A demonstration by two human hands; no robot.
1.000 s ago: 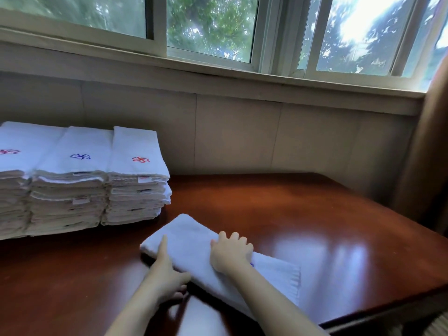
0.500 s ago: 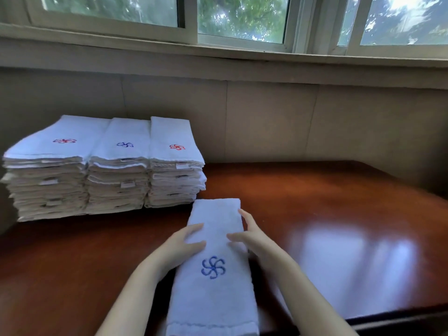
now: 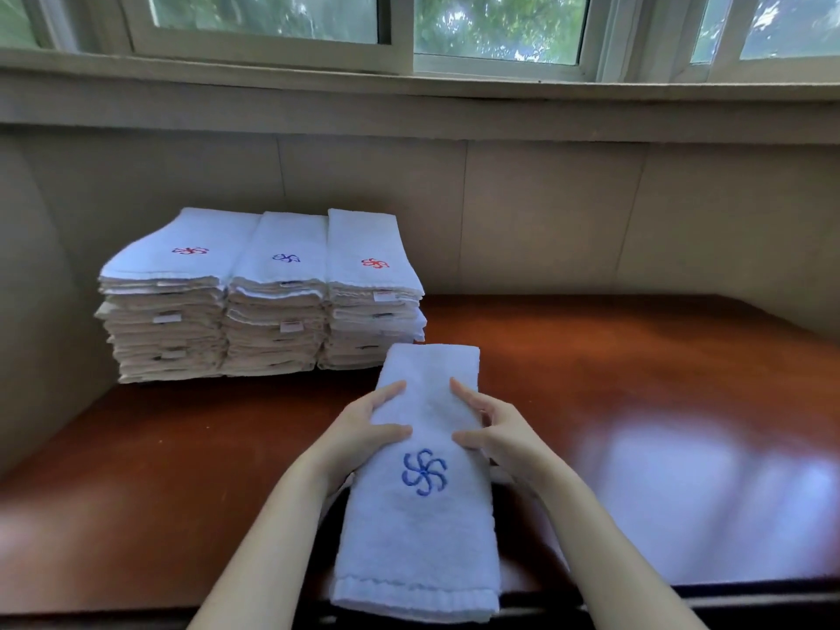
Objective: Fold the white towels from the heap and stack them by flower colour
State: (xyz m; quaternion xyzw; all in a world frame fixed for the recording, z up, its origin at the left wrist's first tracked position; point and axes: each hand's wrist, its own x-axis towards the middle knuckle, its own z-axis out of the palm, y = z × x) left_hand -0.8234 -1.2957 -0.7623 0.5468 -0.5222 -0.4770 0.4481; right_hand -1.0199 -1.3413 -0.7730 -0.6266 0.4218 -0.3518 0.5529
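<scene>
Small tags point(image 3: 382, 294) on the stacked towels are unreadable.

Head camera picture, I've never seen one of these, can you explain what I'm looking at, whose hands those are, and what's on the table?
There is no machine here. The camera sits on a person's head and looks forward and down, so the two bare arms reaching in from the bottom are that person's own. The left hand and right hand grip the sides of a folded white towel with a blue flower, thumbs on top. It lies on a glossy brown table. Behind it, against the wall under a window, stand three stacks of folded towels: the left stack topped by a dark red flower, the middle stack blue, the right stack brighter red.
</scene>
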